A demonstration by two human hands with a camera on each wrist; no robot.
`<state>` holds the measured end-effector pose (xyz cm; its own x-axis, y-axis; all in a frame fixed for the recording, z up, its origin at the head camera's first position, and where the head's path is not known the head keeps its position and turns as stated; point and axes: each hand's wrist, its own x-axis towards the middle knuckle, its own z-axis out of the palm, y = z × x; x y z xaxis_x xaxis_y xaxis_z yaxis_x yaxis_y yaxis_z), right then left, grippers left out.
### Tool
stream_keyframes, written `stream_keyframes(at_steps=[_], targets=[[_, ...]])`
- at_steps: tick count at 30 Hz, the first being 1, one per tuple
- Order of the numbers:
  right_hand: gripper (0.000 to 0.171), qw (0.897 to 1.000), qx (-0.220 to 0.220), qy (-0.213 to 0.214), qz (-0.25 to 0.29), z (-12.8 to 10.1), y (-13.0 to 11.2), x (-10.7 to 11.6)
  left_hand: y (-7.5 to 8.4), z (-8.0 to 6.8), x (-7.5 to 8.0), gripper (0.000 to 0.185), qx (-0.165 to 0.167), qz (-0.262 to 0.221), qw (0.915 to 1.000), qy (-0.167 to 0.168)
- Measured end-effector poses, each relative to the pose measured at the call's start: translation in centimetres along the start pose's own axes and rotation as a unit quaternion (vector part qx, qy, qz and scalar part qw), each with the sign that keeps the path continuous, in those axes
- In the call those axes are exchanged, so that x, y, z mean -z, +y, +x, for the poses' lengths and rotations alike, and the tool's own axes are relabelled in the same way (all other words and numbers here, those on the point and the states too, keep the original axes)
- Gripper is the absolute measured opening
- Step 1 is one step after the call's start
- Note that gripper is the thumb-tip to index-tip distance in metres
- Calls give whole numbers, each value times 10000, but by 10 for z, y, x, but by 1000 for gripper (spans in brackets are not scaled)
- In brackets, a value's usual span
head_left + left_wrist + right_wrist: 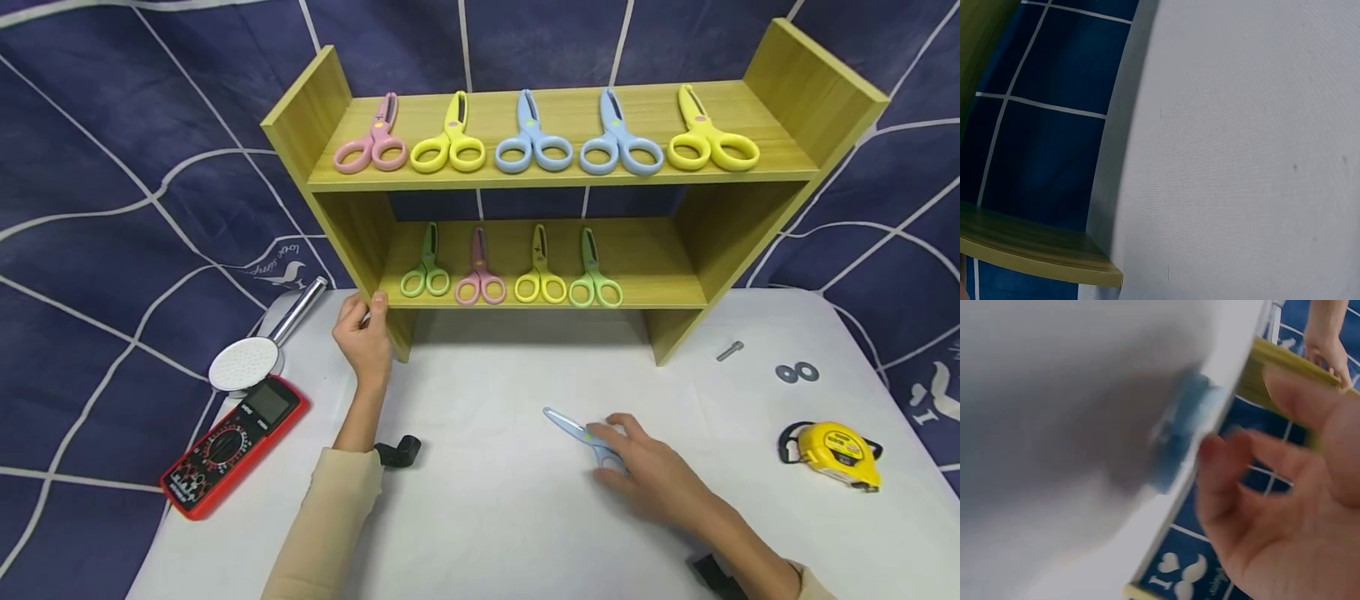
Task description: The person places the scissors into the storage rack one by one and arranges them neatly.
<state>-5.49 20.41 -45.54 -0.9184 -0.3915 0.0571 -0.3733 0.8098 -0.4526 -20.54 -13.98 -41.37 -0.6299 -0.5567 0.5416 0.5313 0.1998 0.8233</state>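
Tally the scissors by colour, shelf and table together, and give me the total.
Pink scissors: 2
Yellow scissors: 3
Blue scissors: 3, one on the table under the right hand
Green scissors: 2
Total: 10

Perhaps a staged workbench: white table (487, 517), draped backdrop (112, 208), multimeter (232, 446), tape measure (840, 454).

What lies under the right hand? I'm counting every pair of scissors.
Blue scissors lie on the white table under the right hand; blade and pivot show, but the handle loops are covered by the fingers.
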Motion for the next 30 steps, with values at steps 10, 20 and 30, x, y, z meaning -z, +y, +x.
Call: stream_keyframes(at_steps=[10,20,30], targets=[[58,9988,22,-477,-107,-33,-5,-13,0,1,0,21,26,-61,10000,44],[51,9975,575,106,-404,-26,-4,-18,-1,2,0,19,102,-192,9998,-10],[47,9985,538,53,14,-29,4,-21,-1,2,-1,19,144,-240,9996,-20]])
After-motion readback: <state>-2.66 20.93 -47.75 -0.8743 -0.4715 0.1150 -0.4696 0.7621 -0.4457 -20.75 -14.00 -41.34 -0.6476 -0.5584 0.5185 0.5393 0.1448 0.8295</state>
